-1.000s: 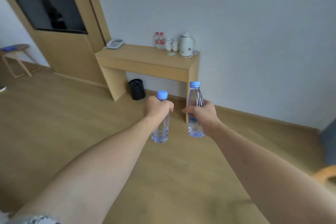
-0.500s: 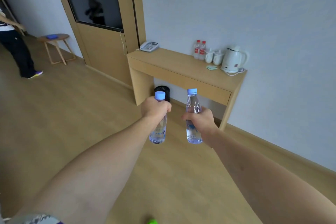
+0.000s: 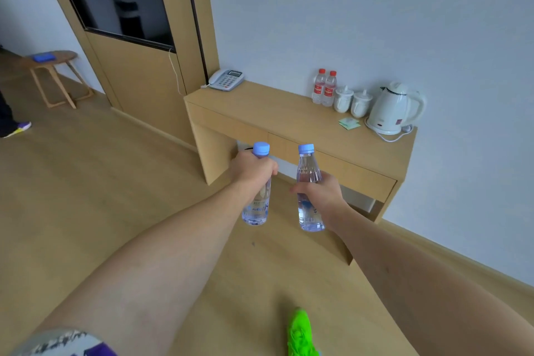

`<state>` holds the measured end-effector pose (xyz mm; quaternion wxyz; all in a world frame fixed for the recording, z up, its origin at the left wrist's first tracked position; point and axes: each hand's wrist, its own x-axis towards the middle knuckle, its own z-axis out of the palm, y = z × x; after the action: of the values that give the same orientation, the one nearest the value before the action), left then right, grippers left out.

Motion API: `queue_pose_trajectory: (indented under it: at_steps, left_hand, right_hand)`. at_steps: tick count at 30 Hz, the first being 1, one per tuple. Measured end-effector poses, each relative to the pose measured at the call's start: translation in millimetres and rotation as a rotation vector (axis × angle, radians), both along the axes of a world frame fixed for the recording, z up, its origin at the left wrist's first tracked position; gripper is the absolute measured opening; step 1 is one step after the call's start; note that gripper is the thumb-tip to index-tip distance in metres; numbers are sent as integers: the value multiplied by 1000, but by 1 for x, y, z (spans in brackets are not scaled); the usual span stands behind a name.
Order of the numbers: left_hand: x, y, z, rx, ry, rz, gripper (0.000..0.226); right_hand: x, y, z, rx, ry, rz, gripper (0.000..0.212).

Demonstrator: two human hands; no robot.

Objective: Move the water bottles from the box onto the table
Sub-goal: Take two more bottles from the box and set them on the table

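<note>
I carry two clear water bottles with blue caps, both upright and held out in front of me above the wooden floor. My left hand [image 3: 250, 170] grips the left bottle [image 3: 256, 211] near its neck. My right hand [image 3: 323, 196] holds the right bottle [image 3: 307, 170] around its middle. Just beyond the bottles stands the long wooden table [image 3: 271, 113] against the wall. The box is out of view.
On the table stand a telephone [image 3: 226, 80], two red-labelled bottles [image 3: 324, 88], two white cups [image 3: 352, 100], a white kettle [image 3: 391, 110] and green packets [image 3: 349, 123]. A small stool [image 3: 55, 75] and a person's foot [image 3: 17, 130] are at left. My green shoe [image 3: 300, 332] shows below.
The table has come nearer and larger in view and now sits right behind the bottles. Both hands still hold their bottles the same way.
</note>
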<state>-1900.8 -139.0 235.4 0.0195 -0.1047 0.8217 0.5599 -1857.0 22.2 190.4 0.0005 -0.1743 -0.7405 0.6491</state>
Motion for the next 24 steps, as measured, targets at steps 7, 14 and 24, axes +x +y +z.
queue_pose_trajectory:
  at_steps: [7,14,24]
  left_hand:
    - [-156,46,1,-21,13,18,23]
    - [-287,77,10,-24,7,-3,14]
    - [-468,98,-28,-55,-52,-102,14]
  right_hand:
    - [-161,43,-14,-39,-11,20,28]
    - [-297,77,-2,-69,-11,32,39]
    - [-453,94,-30,-104,-43,-43,52]
